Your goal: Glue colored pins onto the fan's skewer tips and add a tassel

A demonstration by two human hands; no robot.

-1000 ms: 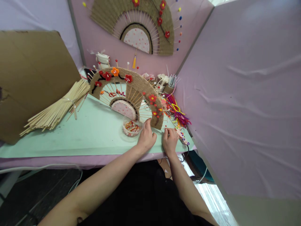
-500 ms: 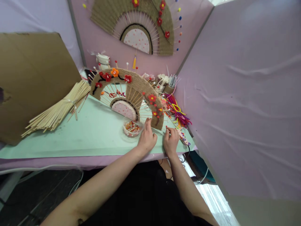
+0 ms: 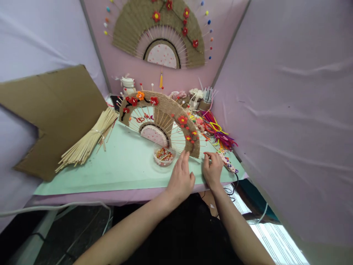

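A twine-wrapped fan (image 3: pixel 168 104) on thin sticks, decorated with red and orange flowers, leans on the table with its right end towards me. My left hand (image 3: pixel 180 180) is at that end's lower edge, its fingers stretched out; whether the fingertips press on the sticks I cannot tell. Just right of the fan's end, my right hand (image 3: pixel 213 170) pinches a small red bead (image 3: pixel 204 153) with thumb and forefinger. The bead seems to be at a stick's tip. Left of my left hand stands a clear round bowl (image 3: pixel 162 164) with red and amber beads.
A patterned glue gun (image 3: pixel 230 165) lies right of my right hand, near bright pipe cleaners (image 3: pixel 224 140). On the left, a tied stick bundle (image 3: pixel 82 146) rests against cardboard (image 3: pixel 62 110). A larger fan (image 3: pixel 127 36) hangs on the back wall; a white jar (image 3: pixel 127 82) stands below.
The whole view has shifted, so the table appears lower and further right. My left fingers sit slightly lower along the fan's end. My right hand keeps its pinch beside it.
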